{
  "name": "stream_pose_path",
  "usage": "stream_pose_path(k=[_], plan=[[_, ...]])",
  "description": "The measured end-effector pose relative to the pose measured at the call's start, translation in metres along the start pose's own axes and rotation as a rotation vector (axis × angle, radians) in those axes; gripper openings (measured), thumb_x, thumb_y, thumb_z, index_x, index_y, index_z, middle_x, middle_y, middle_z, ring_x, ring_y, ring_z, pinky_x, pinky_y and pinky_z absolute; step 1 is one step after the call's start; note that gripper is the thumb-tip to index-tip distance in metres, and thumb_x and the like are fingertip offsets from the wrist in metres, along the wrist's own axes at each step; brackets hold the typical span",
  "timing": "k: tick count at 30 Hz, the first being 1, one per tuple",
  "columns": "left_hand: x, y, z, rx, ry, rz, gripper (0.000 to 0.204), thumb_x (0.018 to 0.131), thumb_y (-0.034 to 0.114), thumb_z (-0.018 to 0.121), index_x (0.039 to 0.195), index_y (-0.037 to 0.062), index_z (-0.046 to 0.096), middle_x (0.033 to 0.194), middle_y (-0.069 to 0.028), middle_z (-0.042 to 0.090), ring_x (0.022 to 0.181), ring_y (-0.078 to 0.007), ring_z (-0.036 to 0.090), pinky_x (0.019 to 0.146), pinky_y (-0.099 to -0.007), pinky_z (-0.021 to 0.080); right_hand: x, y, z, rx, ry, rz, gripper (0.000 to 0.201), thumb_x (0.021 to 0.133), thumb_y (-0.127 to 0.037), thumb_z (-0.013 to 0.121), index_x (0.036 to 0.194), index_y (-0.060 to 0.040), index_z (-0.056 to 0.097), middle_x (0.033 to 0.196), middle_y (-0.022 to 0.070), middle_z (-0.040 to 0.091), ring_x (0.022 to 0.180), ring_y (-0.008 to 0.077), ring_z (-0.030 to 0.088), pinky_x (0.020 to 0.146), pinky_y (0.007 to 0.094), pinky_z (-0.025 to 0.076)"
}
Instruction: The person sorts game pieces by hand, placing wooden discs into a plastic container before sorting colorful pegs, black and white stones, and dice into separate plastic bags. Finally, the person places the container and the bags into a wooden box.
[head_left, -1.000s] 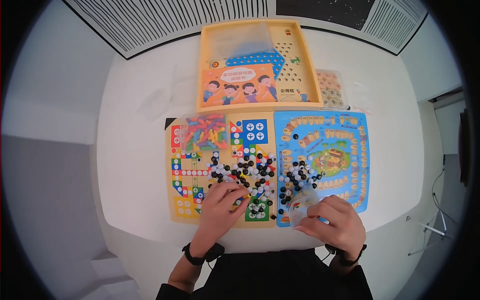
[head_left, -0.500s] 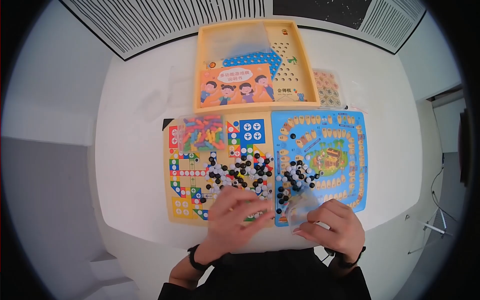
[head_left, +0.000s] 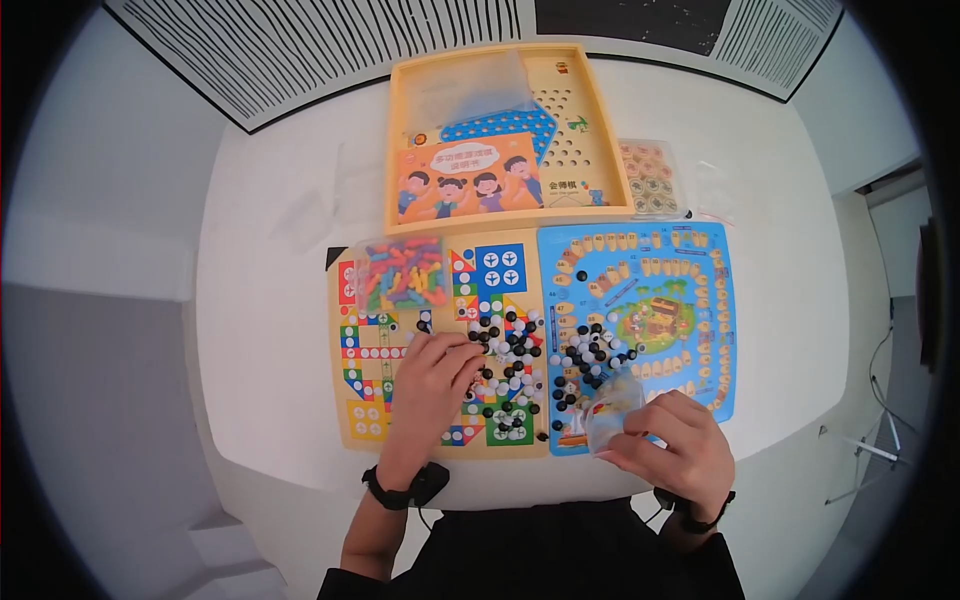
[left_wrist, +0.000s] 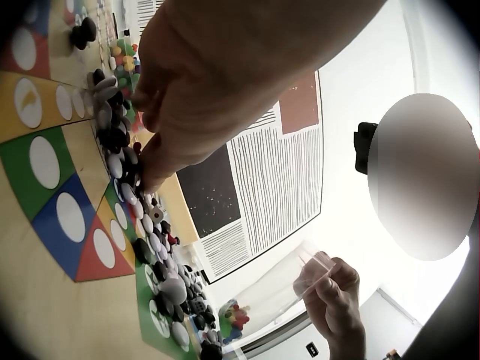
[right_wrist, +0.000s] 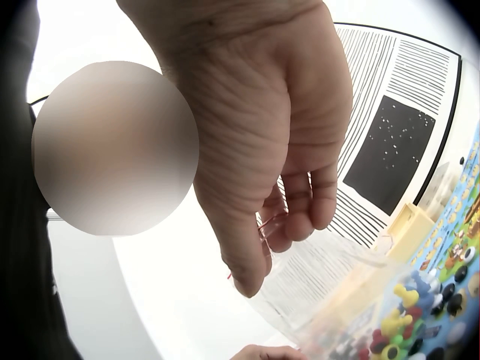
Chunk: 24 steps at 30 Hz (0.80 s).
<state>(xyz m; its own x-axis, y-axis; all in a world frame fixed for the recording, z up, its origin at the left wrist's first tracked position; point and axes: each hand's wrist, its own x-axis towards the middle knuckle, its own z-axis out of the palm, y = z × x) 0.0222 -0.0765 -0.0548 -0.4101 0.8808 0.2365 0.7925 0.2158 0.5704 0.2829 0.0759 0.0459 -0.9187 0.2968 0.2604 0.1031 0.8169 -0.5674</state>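
Observation:
My left hand (head_left: 432,395) reaches down into a spread of black and white round game pieces (head_left: 515,350) on the ludo-style board (head_left: 372,418). In the left wrist view its thumb and fingers (left_wrist: 154,169) are apart, with the tips right at the pieces. My right hand (head_left: 685,450) pinches the top of a clear plastic bag (head_left: 612,415) between thumb and fingers, over the blue board (head_left: 690,345). Small coloured pieces (right_wrist: 397,319) show low in the bag in the right wrist view. More black and white pieces (head_left: 590,355) lie beside the bag.
A clear box of coloured pegs (head_left: 402,275) sits on the ludo board's far part. Behind the boards stands a shallow yellow tray (head_left: 500,222) holding an orange booklet (head_left: 468,178) and a translucent bag (head_left: 470,85). A pack of round wooden pieces (head_left: 650,178) lies right of it.
My left hand moved from the pieces toward the bag, then back left and forward to the pieces. The right hand keeps its grip on the bag in nearly the same place.

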Motion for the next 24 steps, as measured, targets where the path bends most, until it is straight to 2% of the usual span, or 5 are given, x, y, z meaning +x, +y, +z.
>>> stream_pose_path(k=[2, 9, 15, 18, 24], plan=[[0.001, -0.005, 0.000, 0.007, 0.016, 0.070, 0.019, 0.080, 0.006, 0.083, 0.098, 0.0049, 0.077, 0.098, -0.0045, 0.070, 0.090, -0.0246, 0.062, 0.076, -0.0360, 0.054, -0.001, 0.000, 0.001, -0.008, -0.007, 0.001, 0.024, 0.073, -0.014, 0.090, 0.086, -0.0101, 0.070, 0.091, 0.0004, 0.060, 0.076, 0.0187, 0.062, 0.064, 0.0347, 0.050], [0.003, -0.004, -0.004, -0.036, -0.026, 0.004, 0.020, 0.081, 0.007, 0.083, 0.099, 0.0050, 0.077, 0.098, -0.0058, 0.070, 0.090, -0.0257, 0.062, 0.077, -0.0376, 0.054, -0.001, 0.002, 0.003, -0.024, -0.013, -0.020, 0.023, 0.074, -0.016, 0.090, 0.086, -0.0116, 0.070, 0.092, -0.0004, 0.060, 0.077, 0.0176, 0.062, 0.064, 0.0340, 0.050], [0.004, -0.007, -0.010, 0.028, -0.085, 0.069, 0.021, 0.082, 0.008, 0.083, 0.102, 0.0048, 0.076, 0.100, -0.0050, 0.070, 0.091, -0.0265, 0.063, 0.079, -0.0377, 0.055, -0.002, 0.002, 0.005, -0.024, -0.005, -0.031, 0.024, 0.074, -0.015, 0.089, 0.087, -0.0109, 0.070, 0.092, -0.0002, 0.061, 0.079, 0.0177, 0.063, 0.065, 0.0339, 0.050], [0.008, 0.000, -0.011, -0.002, -0.058, 0.041, 0.020, 0.082, 0.007, 0.083, 0.100, 0.0047, 0.076, 0.102, -0.0055, 0.072, 0.093, -0.0259, 0.063, 0.079, -0.0371, 0.054, -0.001, 0.002, 0.004, 0.004, -0.004, -0.040, 0.023, 0.075, -0.015, 0.089, 0.089, -0.0104, 0.071, 0.091, 0.0002, 0.061, 0.079, 0.0183, 0.063, 0.065, 0.0336, 0.051], [0.017, 0.023, -0.030, -0.278, 0.100, -0.091, 0.017, 0.081, 0.003, 0.084, 0.097, 0.0064, 0.077, 0.099, -0.0054, 0.076, 0.080, -0.0188, 0.062, 0.067, -0.0317, 0.050, 0.001, 0.000, 0.004, -0.008, -0.028, -0.034, 0.022, 0.076, -0.015, 0.088, 0.088, -0.0102, 0.071, 0.091, 0.0006, 0.061, 0.079, 0.0186, 0.063, 0.066, 0.0334, 0.051]])
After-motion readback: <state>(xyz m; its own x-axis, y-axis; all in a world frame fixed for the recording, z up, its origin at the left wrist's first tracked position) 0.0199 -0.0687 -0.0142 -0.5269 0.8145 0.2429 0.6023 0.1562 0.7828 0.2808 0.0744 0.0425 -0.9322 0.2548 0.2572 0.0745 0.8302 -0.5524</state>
